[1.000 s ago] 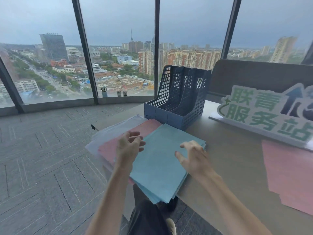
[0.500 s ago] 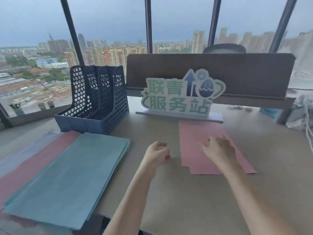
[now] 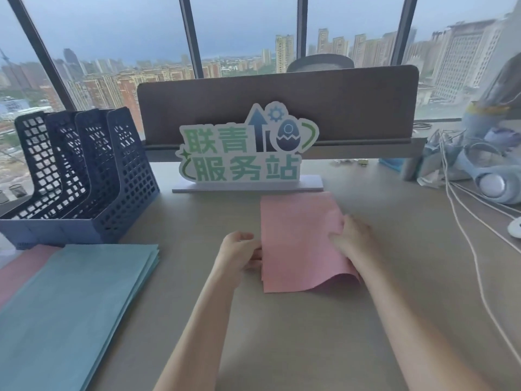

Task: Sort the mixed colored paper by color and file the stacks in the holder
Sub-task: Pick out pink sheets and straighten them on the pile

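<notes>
A beige worktop [image 3: 310, 334] carries a blue mesh file holder [image 3: 84, 176] at the far left. Just in front of it lies a blue paper stack [image 3: 76, 311], overlapping pink sheets [image 3: 19, 269]. A standing sign [image 3: 245, 153] sits mid-back, a pink paper stack [image 3: 298, 235] just before it. White cables [image 3: 465, 235] and headphones [image 3: 493, 182] lie at right.

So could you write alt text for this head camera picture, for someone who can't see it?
A person's left hand and right hand grip the side edges of a pink paper stack on a desk. To the left lie a blue paper stack and an empty blue file holder; behind stands a green sign.
</notes>
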`<state>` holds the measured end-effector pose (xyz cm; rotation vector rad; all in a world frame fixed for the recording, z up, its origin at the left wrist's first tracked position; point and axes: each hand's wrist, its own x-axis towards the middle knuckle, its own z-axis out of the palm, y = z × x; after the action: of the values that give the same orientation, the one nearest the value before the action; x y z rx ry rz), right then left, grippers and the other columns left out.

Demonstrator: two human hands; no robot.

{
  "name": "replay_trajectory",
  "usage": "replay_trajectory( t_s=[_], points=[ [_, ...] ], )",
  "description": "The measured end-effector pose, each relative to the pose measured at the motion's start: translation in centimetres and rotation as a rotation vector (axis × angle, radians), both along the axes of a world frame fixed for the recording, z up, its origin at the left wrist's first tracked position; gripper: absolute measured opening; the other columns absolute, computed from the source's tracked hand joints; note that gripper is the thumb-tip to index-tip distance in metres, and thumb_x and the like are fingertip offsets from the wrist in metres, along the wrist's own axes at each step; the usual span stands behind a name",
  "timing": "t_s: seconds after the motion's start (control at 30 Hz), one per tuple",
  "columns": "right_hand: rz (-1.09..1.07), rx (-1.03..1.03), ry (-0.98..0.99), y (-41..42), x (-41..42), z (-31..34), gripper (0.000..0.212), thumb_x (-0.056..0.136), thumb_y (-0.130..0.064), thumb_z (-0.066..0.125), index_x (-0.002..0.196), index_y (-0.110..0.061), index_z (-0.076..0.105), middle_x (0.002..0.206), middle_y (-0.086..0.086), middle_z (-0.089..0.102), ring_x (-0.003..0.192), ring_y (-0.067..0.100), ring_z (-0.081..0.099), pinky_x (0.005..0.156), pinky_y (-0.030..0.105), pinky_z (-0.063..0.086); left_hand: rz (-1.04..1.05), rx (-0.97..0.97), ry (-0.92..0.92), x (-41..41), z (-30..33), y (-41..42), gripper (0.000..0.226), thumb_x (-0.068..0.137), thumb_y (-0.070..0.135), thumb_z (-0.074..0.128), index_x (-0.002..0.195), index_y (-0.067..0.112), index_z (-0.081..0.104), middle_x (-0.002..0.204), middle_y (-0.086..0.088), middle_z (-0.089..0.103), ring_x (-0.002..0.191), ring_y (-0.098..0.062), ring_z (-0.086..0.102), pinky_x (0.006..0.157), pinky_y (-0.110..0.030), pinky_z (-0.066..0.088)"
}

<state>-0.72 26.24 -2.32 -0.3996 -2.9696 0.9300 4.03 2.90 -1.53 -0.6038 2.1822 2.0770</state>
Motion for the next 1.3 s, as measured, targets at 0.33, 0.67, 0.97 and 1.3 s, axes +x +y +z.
replay_trajectory(
  t_s=[0.33, 0.67, 0.97, 1.3],
  points=[
    [-0.050, -0.669, 0.097, 0.4, 0.4, -0.3, 0.011, 0.077, -0.025, 0.059, 0.082, -0.015, 0.060, 0.077, 0.005, 0.058, 0.068, 0.018, 0.052, 0.063, 0.030, 0.034, -0.079, -0.287, 0.012, -0.1, -0.5, 0.4, 0.017, 0.079, 0.020, 0.071, 0.072, 0.009, 0.061, 0.060, -0.006, 0.053, 0.053, -0.021, 0.045, 0.049, -0.023, 0.035],
    [0.073, -0.667, 0.127, -0.8, 1.0, -0.3, 0.006, 0.092, -0.012, 0.066, 0.087, -0.015, 0.069, 0.093, 0.012, 0.074, 0.071, 0.024, 0.067, 0.069, 0.031, 0.050, -0.139, -0.146, 0.126, 0.9, -0.2, -0.5, 0.034, 0.070, 0.004, 0.053, 0.098, 0.020, 0.064, 0.096, -0.007, 0.074, 0.086, -0.027, 0.072, 0.077, -0.044, 0.060],
    [0.241, -0.794, 0.538, -4.3, 3.8, 3.9, 0.014, 0.090, -0.033, 0.058, 0.087, -0.020, 0.061, 0.080, 0.009, 0.066, 0.072, 0.014, 0.051, 0.066, 0.033, 0.036, 0.126, -0.159, 0.623, 2.7, 2.3, -2.8, 0.006, 0.094, 0.011, 0.058, 0.096, 0.016, 0.059, 0.091, -0.010, 0.070, 0.077, -0.026, 0.065, 0.076, -0.048, 0.055],
    [0.354, -0.753, 0.434, -6.0, 5.3, 2.2, 0.020, 0.103, -0.021, 0.053, 0.109, -0.037, 0.063, 0.108, -0.021, 0.071, 0.104, -0.008, 0.064, 0.091, 0.021, 0.046, -0.001, 0.061, 0.308, 5.0, -0.3, -4.2, 0.031, 0.068, 0.017, 0.064, 0.098, 0.019, 0.074, 0.097, -0.002, 0.077, 0.091, -0.021, 0.068, 0.079, -0.034, 0.051]
  ],
)
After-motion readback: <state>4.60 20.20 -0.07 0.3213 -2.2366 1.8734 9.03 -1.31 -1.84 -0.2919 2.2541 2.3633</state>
